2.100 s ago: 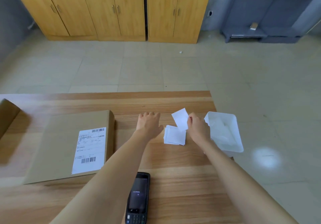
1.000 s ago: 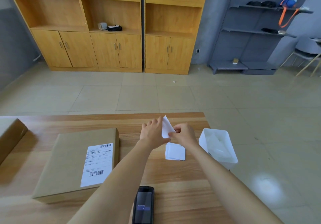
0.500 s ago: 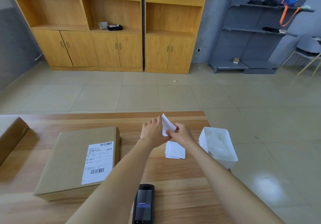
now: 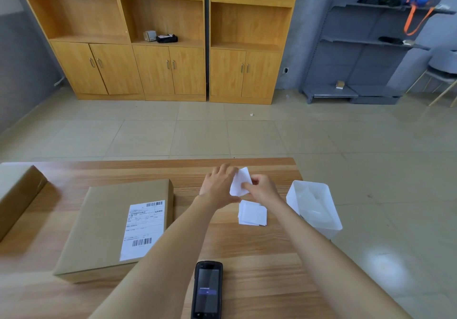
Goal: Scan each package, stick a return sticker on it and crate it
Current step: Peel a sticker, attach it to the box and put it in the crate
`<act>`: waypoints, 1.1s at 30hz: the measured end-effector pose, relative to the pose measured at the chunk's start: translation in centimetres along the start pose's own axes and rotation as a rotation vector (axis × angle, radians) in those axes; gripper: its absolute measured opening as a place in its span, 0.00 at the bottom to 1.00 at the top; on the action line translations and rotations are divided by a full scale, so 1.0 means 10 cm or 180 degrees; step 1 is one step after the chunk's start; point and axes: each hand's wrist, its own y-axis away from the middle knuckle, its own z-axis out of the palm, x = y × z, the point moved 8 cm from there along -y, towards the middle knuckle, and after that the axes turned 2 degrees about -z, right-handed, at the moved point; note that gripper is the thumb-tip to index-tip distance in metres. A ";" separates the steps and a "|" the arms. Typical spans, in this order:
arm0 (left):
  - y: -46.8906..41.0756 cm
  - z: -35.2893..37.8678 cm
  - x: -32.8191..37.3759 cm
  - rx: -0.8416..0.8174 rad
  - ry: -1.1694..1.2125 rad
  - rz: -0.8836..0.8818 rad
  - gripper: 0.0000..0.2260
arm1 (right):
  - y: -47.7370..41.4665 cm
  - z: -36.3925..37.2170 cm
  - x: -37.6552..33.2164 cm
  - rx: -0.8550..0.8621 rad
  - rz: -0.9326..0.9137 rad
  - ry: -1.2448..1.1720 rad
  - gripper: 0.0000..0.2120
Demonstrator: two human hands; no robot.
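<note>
A flat brown cardboard package [image 4: 103,222] with a white barcode shipping label [image 4: 144,227] lies on the wooden table [image 4: 259,256]. Above the table's far side, both hands hold one white sticker sheet [image 4: 239,182]. My right hand [image 4: 263,190] pinches its right edge. My left hand [image 4: 217,185] holds its left side, fingers behind the sheet. Below them lies a small stack of white stickers [image 4: 252,213]. A black handheld scanner [image 4: 207,290] lies near the front edge, screen up.
A white plastic bin [image 4: 314,209] stands at the table's right edge. Another brown box [image 4: 17,197] sits at the far left. Wooden cabinets and grey shelves line the far wall across a tiled floor.
My right hand lifted one sticker off the stack and my left hand came over to hold it too. The view has tilted up; the sheet is now turned slightly between both hands.
</note>
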 end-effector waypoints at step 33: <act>-0.05 0.06 -0.05 -0.0159 0.0565 -0.0435 0.34 | 0.00 -0.12 0.04 0.0273 -0.0021 0.0422 0.15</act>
